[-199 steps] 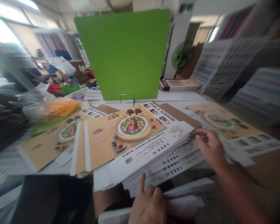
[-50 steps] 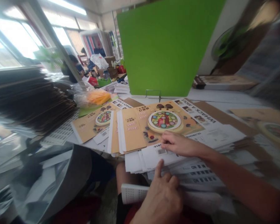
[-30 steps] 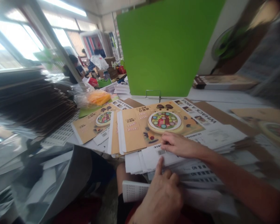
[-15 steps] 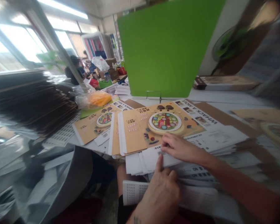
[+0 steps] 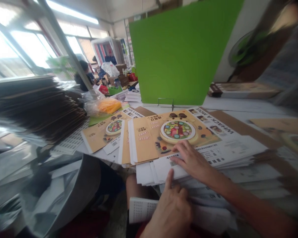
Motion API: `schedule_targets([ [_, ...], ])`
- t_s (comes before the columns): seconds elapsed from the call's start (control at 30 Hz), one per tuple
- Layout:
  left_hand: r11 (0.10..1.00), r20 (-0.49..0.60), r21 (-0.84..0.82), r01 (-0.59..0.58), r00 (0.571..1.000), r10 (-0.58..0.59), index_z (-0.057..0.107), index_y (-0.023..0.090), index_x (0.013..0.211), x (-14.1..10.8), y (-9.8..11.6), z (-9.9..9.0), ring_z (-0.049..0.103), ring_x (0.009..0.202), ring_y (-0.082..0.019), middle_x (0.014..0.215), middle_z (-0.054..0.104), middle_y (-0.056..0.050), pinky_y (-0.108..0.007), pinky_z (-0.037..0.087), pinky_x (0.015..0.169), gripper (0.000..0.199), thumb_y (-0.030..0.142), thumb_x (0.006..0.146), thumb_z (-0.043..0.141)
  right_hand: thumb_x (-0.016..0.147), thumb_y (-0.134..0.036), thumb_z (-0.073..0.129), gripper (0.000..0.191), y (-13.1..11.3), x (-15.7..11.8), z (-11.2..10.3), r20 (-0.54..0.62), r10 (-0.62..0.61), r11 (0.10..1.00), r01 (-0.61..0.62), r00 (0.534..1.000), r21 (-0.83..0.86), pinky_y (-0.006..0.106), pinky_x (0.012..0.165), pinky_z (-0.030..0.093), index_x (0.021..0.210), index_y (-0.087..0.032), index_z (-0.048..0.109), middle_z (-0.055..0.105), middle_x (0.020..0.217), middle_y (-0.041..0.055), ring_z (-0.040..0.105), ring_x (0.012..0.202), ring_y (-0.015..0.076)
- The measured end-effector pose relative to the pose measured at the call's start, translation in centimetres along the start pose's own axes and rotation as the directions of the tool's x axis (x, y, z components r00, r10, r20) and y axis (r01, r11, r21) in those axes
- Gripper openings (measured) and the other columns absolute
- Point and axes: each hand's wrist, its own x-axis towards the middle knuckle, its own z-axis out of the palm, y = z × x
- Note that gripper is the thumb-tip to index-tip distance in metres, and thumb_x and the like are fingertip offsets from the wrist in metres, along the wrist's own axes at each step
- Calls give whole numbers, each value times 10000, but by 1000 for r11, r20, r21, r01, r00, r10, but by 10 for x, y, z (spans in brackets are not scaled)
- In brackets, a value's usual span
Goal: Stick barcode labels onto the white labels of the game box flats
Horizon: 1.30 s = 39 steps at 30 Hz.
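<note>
A flattened printed box (image 5: 144, 142) with a pizza picture and "WHACK A MOLE" lettering tops a pile on the table. Its white flap bears a small barcode (image 5: 173, 163). My right hand (image 5: 192, 162) rests over the flap, thumb and fingers apart, with nothing in it. Just below the barcode, the outstretched index finger of my left hand (image 5: 172, 201) touches the white flap, while its other fingers are curled. A white label sheet (image 5: 142, 210) passes beneath my left hand and appears gripped by the curled fingers, whose tips are hidden.
More flat boxes (image 5: 99, 135) lie to the left. Behind stands a large green panel (image 5: 181, 53). A tall cardboard stack (image 5: 32, 109), an orange item in clear plastic (image 5: 109, 105) and a grey bin of paper scraps (image 5: 89, 178) are at left. A person is in the background.
My right hand has lifted slightly off the barcode and its fingers have spread. My left index finger has drawn back a little, and the label sheet has moved slightly lower with that hand.
</note>
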Motion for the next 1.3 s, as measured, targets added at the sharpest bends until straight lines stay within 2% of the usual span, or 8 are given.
schedule_targets([
  [0.13, 1000, -26, -3, 13, 1000, -13, 539, 177, 553, -5, -1, -2, 488, 610, -142, 597, 488, 19, -541, 196, 1162, 243, 31, 741, 583, 904, -186, 490, 111, 12, -5, -2, -134, -32, 999, 36, 991, 32, 376, 845, 513, 991, -192, 557, 516, 1095, 90, 586, 1015, 225],
  [0.2, 1000, -71, -27, 15, 997, -17, 510, 174, 544, -8, 2, 0, 478, 606, -140, 605, 490, 17, -532, 292, 1106, 249, 25, 733, 574, 912, -169, 478, 137, 14, -18, -12, -209, -92, 993, 107, 974, 59, 363, 881, 505, 1017, -203, 560, 538, 1118, 89, 572, 1077, 225],
  [0.3, 996, -118, -83, 7, 993, -17, 489, 173, 567, -12, 9, 6, 470, 594, -151, 635, 509, 4, -397, 481, 766, 235, 63, 752, 584, 935, -182, 489, 108, 11, -51, -33, -322, -154, 981, 184, 934, 66, 337, 892, 491, 1000, -231, 560, 611, 1039, 53, 597, 1025, 204],
  [0.4, 974, -46, -207, 90, 994, -102, 491, 179, 603, -12, 16, 8, 476, 580, -156, 657, 516, -2, -304, 400, 560, 218, 134, 771, 622, 941, -200, 501, 99, 7, -90, -50, -355, -183, 980, 198, 917, 7, 324, 825, 500, 988, -250, 573, 659, 930, 23, 632, 903, 192],
  [0.57, 831, 181, -450, 326, 945, -273, 519, 182, 705, -4, 16, 5, 515, 603, -119, 783, 541, -5, -235, 379, 557, 189, 97, 875, 520, 949, -159, 450, 202, 7, -132, -47, -296, -254, 963, 212, 921, -167, 331, 866, 484, 1053, -221, 611, 687, 1019, 32, 636, 948, 185],
  [0.87, 769, 240, -502, 396, 918, -316, 527, 194, 730, 8, 17, 3, 552, 635, -125, 803, 540, 9, -218, 387, 587, 185, 133, 905, 537, 902, -78, 545, 202, 10, -149, -23, -309, -220, 967, 165, 925, -195, 485, 1010, 367, 1055, -179, 629, 640, 1021, 81, 574, 1007, 224],
  [1.17, 729, 251, -535, 427, 904, -346, 505, 197, 710, 10, 20, -3, 578, 673, -126, 807, 543, 12, -217, 396, 604, 208, 169, 916, 513, 888, -34, 545, 236, 3, -151, -11, -409, -145, 985, 91, 901, -147, 470, 910, 374, 1016, -202, 651, 602, 969, 82, 519, 981, 245],
  [1.3, 705, 269, -550, 448, 894, -359, 496, 193, 698, 11, 19, -4, 580, 686, -127, 815, 545, 10, -214, 407, 611, 223, 178, 920, 509, 883, -20, 550, 231, -1, -153, -12, -396, -186, 979, 134, 899, -154, 443, 881, 371, 1027, -182, 633, 596, 961, 87, 511, 961, 236],
])
